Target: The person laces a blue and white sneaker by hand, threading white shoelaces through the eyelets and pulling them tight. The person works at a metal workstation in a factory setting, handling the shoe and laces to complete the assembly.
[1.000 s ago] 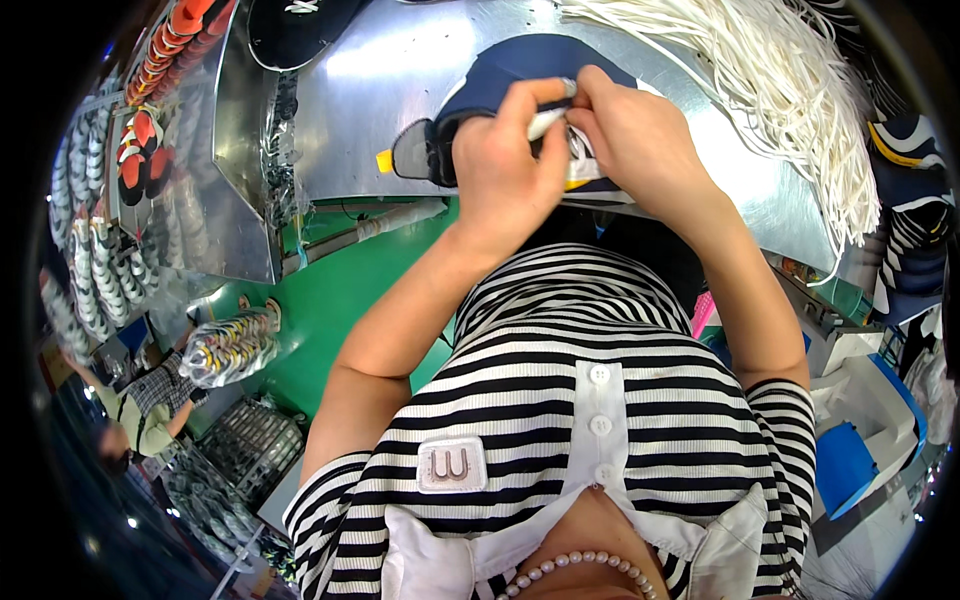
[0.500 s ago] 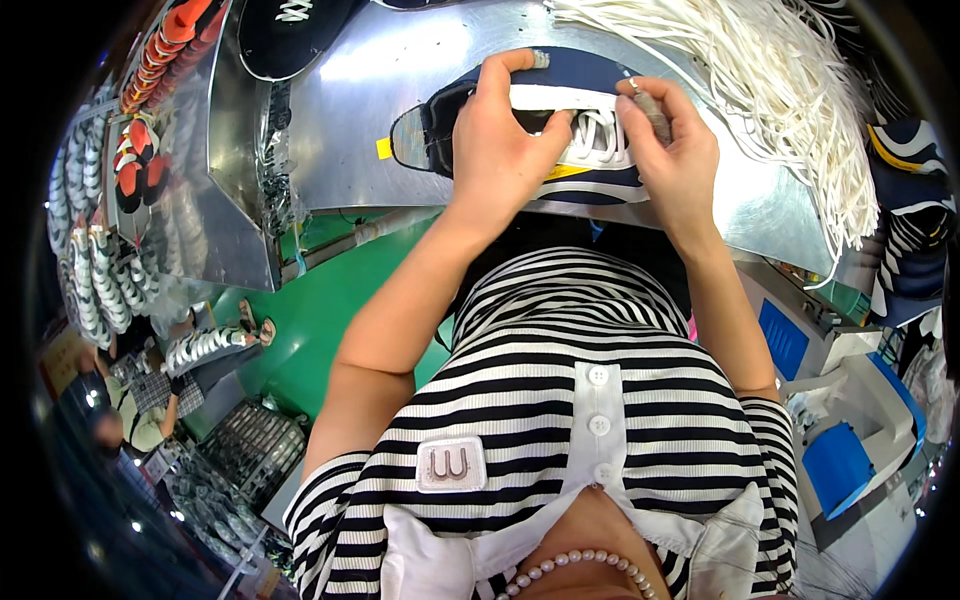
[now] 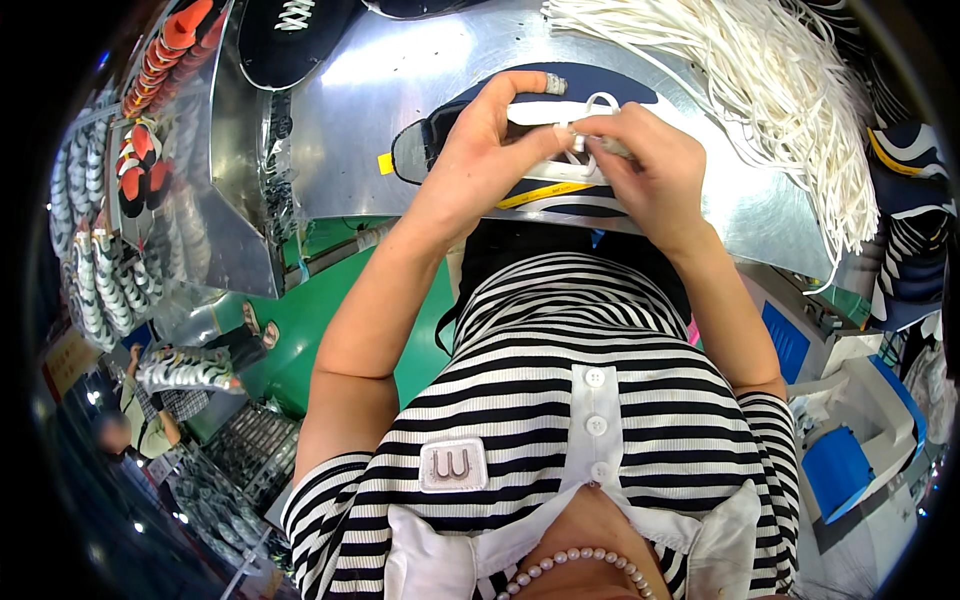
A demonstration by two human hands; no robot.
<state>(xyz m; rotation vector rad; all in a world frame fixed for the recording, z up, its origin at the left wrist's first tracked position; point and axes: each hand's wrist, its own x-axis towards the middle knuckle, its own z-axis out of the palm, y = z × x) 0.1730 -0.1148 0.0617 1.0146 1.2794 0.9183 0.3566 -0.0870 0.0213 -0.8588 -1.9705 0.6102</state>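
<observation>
Plainly, in the head view, the navy shoe (image 3: pixel 545 194) lies on the metal bench (image 3: pixel 340 130); the right hand (image 3: pixel 650 165) has its grip pinched on a white lace (image 3: pixel 603 98); the left hand (image 3: pixel 475 155) spans the shoe, its grip unclear; the lace looks light, limp, best pinched close to the shoe.

Bright light covers the middle, and the hands (image 3: pixel 650 172) near 12 o'clock are well lit. A white glare streaks the metal worktop (image 3: pixel 360 140) between 11 and 12 o'clock; the loose white laces (image 3: pixel 760 110) around 2 o'clock shine palest. Toward 8 o'clock the scene dims, a person (image 3: pixel 152 435) there is blurred, and tiny lights speckle the dark. Straight edges bow outward; black swallows the corners.
</observation>
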